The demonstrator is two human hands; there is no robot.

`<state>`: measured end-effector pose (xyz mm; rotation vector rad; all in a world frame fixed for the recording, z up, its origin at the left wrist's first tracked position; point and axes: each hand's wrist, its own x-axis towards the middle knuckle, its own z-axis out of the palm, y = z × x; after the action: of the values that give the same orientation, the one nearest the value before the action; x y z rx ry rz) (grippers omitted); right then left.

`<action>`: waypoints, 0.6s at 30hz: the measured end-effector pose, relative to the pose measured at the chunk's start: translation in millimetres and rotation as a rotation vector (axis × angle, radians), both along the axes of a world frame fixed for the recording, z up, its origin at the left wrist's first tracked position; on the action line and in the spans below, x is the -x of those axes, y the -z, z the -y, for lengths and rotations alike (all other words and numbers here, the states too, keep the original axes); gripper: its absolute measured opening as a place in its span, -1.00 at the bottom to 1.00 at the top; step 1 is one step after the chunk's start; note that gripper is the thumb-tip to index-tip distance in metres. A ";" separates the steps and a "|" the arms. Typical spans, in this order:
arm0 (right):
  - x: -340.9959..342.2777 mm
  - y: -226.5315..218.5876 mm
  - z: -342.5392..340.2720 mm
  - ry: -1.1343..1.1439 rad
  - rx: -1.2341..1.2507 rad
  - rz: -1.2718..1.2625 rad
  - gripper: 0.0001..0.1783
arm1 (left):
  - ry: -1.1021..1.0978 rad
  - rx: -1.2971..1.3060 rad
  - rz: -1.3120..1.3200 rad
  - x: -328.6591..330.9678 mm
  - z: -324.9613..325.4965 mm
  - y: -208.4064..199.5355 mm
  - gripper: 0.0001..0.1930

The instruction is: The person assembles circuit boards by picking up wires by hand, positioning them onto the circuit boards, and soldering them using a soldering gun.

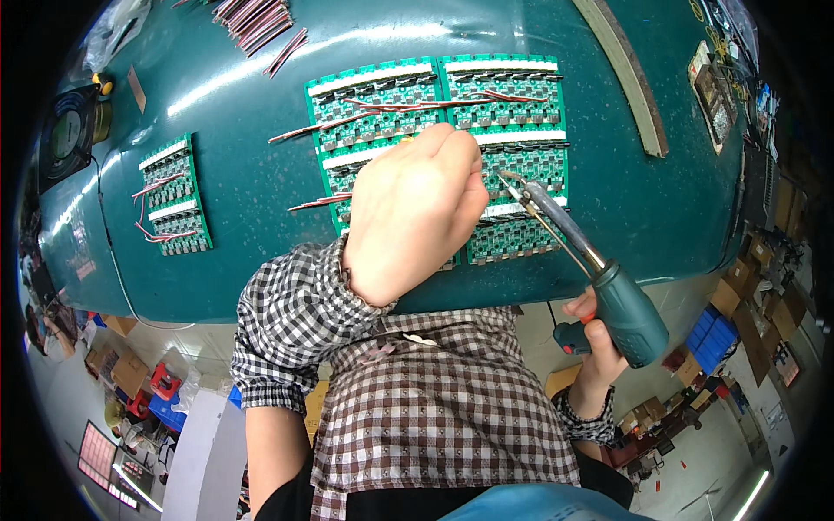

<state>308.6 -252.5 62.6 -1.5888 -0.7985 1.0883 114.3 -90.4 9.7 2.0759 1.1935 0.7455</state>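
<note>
My left hand (417, 208) is closed over the green circuit boards (521, 156), its back toward me. Its fingertips are hidden, so what they pinch cannot be made out. In my right hand (601, 346) is a green soldering gun (632, 317), a finger at its red trigger. The gun's metal tip and thin feed tube point up and left, over the boards just right of my left hand. Red, white and dark wires (417, 106) lie across the upper boards, and another wire bundle (320, 203) sticks out left of my left hand.
A smaller board panel (176, 195) with wires lies at left on the green table mat (252, 191). Bundled wires (252, 22) are at the far edge. A black fan (69, 135) stands far left, its cable trailing down. A long bar (621, 74) lies at right.
</note>
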 end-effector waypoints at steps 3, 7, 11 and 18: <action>0.8 -1.2 -0.9 -0.001 0.013 0.020 -0.65 | 0.000 -0.010 0.000 0.3 -0.3 0.0 -0.86; 0.8 0.2 -0.3 -0.002 0.006 0.027 -0.65 | 0.000 0.016 0.020 0.8 -0.1 0.6 -0.86; 1.6 0.8 -0.9 -0.031 0.006 0.092 -0.56 | -0.007 -0.008 0.000 -0.2 0.4 0.8 -0.86; 2.4 -0.6 -3.3 -0.060 0.017 0.159 -0.49 | 0.004 -0.005 0.008 0.9 0.1 0.9 -0.86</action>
<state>306.2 -249.2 63.2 -1.6902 -0.9505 1.0225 113.4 -90.5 8.8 2.0766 1.1844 0.7552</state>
